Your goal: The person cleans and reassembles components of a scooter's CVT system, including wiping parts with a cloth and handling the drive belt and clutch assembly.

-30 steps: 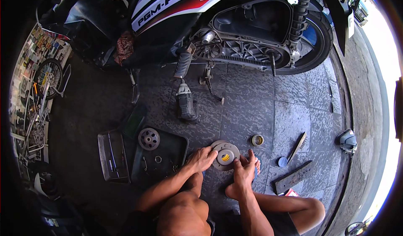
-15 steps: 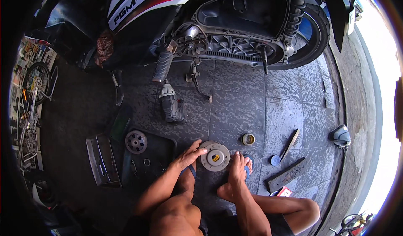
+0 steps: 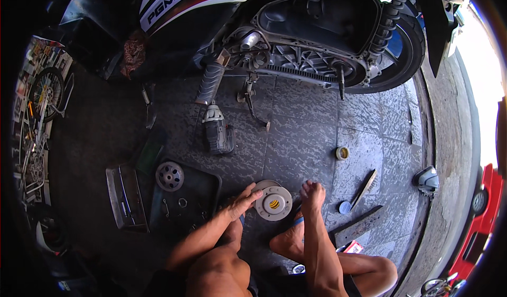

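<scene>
A round grey metal scooter pulley (image 3: 283,195) sits low in front of me, with yellow showing in its centre hole. My left hand (image 3: 245,201) grips its left edge, the thumb on top and the other fingers partly hidden. Just right of the pulley, my right hand (image 3: 313,193) is raised above my foot with its fingers curled in; whether anything is in them is hidden. Farther off stands a small open tin (image 3: 342,153) with yellowish-brown stuff inside. Its likely lid, a blue disc (image 3: 345,207), lies at the right beside a brush (image 3: 364,188).
A scooter (image 3: 311,67) with its side casing open stands ahead. An impact wrench (image 3: 216,130) lies on the tiles. On the left are a black tray (image 3: 203,178) holding a perforated round metal part (image 3: 170,176) and a metal toolbox (image 3: 117,196). A dark bar (image 3: 356,227) lies right.
The small tin has shifted away from me and to the right. My right hand has come up off the area by my foot and curled. My left hand stays at the pulley's edge.
</scene>
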The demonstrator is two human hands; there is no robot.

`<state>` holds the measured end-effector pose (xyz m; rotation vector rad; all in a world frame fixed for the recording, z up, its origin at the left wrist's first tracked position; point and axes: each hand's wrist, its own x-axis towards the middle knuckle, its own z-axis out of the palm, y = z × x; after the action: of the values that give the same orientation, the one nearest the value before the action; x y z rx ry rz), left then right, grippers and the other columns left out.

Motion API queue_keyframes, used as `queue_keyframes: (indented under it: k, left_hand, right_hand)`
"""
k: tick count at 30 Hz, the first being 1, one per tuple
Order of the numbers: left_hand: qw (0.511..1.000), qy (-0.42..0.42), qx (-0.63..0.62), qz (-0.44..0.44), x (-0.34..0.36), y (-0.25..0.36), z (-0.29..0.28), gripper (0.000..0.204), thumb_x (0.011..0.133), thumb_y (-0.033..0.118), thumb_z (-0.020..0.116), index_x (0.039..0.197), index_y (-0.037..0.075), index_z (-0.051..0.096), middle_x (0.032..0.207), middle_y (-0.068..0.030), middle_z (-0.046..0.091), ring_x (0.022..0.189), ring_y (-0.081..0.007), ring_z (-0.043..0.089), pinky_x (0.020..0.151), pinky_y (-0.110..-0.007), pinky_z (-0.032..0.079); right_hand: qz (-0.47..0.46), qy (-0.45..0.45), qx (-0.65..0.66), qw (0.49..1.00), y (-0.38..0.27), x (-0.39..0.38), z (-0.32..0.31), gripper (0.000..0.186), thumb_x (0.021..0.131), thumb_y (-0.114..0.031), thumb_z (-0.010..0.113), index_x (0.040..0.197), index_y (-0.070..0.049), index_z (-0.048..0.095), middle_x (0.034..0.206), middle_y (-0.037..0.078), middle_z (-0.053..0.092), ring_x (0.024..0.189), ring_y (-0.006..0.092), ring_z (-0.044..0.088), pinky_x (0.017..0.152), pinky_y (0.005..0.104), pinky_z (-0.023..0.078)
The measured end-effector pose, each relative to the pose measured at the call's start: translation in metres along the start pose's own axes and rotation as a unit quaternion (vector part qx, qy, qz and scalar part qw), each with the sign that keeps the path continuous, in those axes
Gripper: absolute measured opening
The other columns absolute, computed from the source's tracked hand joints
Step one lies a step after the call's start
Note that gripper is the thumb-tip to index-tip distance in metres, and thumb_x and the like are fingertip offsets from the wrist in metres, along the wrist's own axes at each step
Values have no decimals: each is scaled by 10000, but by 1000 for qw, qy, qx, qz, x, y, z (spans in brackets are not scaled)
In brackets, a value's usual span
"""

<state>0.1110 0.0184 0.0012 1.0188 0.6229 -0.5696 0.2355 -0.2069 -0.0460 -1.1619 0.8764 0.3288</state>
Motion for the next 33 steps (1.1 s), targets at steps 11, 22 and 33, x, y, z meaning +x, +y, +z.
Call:
queue_keyframes:
  k: [11,22,33]
  left_hand:
    - [991,-125,3,-53,23,-23,49,1165,828,750,584,1594,120,-26,1637,-215,94,1474,-502,132,1197,-579,124]
    - [987,-68,140,-39,10,-1,38,1171,807,692,642,1594,81,26,1641,-210,76,1472,-494,151,1194,-557,180]
    - [956,69,268,94,-12,69,24,876,931,444,638,1537,-38,228,1408,-229,503,1253,-325,528,1057,-431,427]
  right_hand:
    - [-485,-154,-550,662,-11,-3,-77,565,1024,-473,461,1270,30,542,1142,194,663,1074,335,641,933,483,506]
    - [-374,-35,-630,680,-279,-68,-51,740,913,-447,650,1407,57,428,1065,316,677,1070,407,663,921,446,510]
    - [-314,-229,-690,611,-332,-148,3,667,960,-384,599,1432,50,415,1206,264,662,1167,357,637,1036,415,467]
